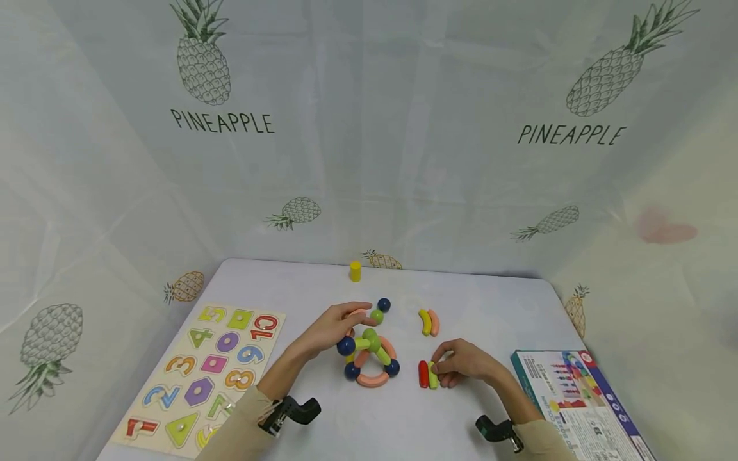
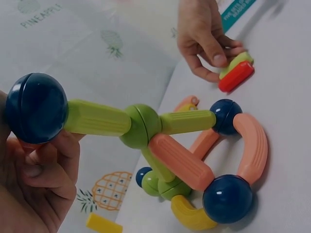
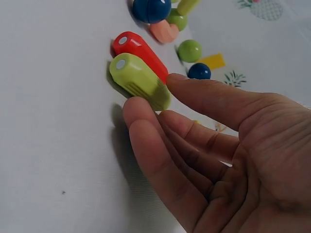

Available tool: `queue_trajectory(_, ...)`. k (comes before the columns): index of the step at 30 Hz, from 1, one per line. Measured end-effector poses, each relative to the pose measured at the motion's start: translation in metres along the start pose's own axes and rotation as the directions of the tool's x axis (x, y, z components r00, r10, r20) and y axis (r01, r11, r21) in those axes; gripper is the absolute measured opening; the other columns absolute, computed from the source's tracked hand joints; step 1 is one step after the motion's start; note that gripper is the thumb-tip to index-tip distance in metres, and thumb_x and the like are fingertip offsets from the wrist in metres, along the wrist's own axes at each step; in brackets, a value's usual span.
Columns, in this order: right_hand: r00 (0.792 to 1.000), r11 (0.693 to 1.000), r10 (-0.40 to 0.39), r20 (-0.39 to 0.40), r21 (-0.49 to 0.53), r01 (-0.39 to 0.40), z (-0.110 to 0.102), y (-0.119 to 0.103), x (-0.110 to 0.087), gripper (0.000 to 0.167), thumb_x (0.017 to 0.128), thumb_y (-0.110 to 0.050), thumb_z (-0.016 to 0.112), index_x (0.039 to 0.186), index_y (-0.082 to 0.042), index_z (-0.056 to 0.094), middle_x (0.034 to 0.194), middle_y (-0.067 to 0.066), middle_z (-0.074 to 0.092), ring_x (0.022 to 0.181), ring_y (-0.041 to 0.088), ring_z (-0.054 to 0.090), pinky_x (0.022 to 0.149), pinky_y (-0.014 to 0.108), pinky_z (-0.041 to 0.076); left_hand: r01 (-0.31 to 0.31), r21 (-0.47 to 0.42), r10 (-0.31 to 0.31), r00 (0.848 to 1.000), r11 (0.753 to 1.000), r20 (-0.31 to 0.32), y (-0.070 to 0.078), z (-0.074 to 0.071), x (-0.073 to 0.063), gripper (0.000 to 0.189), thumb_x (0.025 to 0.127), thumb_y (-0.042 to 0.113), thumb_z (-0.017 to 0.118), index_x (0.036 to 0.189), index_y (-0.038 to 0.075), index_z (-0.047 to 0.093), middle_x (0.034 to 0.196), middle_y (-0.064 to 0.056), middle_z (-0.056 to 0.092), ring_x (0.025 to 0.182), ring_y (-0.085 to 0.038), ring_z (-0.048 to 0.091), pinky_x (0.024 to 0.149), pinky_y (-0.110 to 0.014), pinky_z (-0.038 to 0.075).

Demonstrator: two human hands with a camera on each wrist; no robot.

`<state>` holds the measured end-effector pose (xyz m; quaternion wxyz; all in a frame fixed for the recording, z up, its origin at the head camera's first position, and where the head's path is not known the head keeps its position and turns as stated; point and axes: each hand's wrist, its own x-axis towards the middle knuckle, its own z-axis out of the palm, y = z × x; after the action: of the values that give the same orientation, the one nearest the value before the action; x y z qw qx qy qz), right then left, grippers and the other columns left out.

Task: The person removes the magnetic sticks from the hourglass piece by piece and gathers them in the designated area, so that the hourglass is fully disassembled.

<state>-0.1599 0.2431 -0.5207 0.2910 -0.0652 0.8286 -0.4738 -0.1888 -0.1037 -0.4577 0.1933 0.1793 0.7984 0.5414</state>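
In the head view my left hand (image 1: 333,328) is over a ball-and-stick structure (image 1: 373,380) of pink and light green sticks and dark blue and green balls. Its thumb and fingers pinch a pink stick at the dark blue ball (image 2: 36,108) on top; that stick is mostly hidden in the left wrist view. My right hand (image 1: 468,360) has its thumb and curled fingers around the end of a short light green stick (image 3: 136,77). Right beside that stick lies a red stick (image 3: 141,52) on the white table.
Behind the structure are a loose dark blue ball (image 1: 384,305) and a green ball (image 1: 377,316). A yellow curved stick (image 1: 425,322) and a pink curved stick (image 1: 434,322) lie together. Farther back stands a yellow cylinder (image 1: 355,271). A number puzzle board (image 1: 221,365) is left, a box (image 1: 576,403) right.
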Motion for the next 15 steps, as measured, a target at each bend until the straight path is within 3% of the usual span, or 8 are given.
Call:
queue_trajectory(4,0.998,0.999,0.029,-0.050,-0.026,-0.030,-0.003,-0.004,0.001,0.021,0.093,-0.020,0.072,0.105,-0.003,0.067,0.077,0.011,0.070,0.062,0.021,0.068,0.063,0.034,0.059,-0.002,0.004,0.002,1.000,1.000,0.004,0.000,0.001,0.002,0.048,0.107,0.039,0.048,0.151,0.020,0.047,0.116,0.003,0.074,0.086,-0.029,0.056,0.070,-0.030,0.040)
queue_trajectory(8,0.990,0.997,0.016,-0.140,-0.071,-0.026,-0.007,-0.014,0.006,0.022,0.095,-0.025,0.070,0.106,-0.006,0.068,0.076,0.010,0.069,0.064,0.022,0.066,0.064,0.034,0.058,-0.002,0.019,0.001,1.000,1.000,0.012,0.000,0.000,0.005,0.048,0.107,0.039,0.047,0.152,0.022,0.044,0.115,0.005,0.074,0.081,-0.024,0.055,0.069,-0.030,0.040)
queue_trajectory(12,0.972,0.986,-0.131,-0.196,-0.126,0.108,-0.008,-0.032,0.015,0.026,0.096,-0.029,0.070,0.111,-0.007,0.068,0.084,0.011,0.070,0.071,0.024,0.066,0.066,0.033,0.058,0.000,0.027,-0.001,0.999,1.000,0.042,0.000,-0.002,0.009,0.052,0.105,0.044,0.050,0.153,0.026,0.042,0.113,0.006,0.074,0.083,-0.021,0.055,0.073,-0.033,0.041)
queue_trajectory(15,0.947,0.962,-0.264,-0.184,-0.123,0.245,-0.003,-0.053,0.021,0.026,0.098,-0.029,0.068,0.116,-0.009,0.068,0.095,0.016,0.071,0.082,0.031,0.067,0.071,0.035,0.058,-0.005,0.028,0.003,0.997,1.000,0.079,0.002,-0.004,0.014,0.058,0.102,0.050,0.052,0.154,0.028,0.038,0.112,0.007,0.075,0.087,-0.018,0.057,0.079,-0.036,0.040)
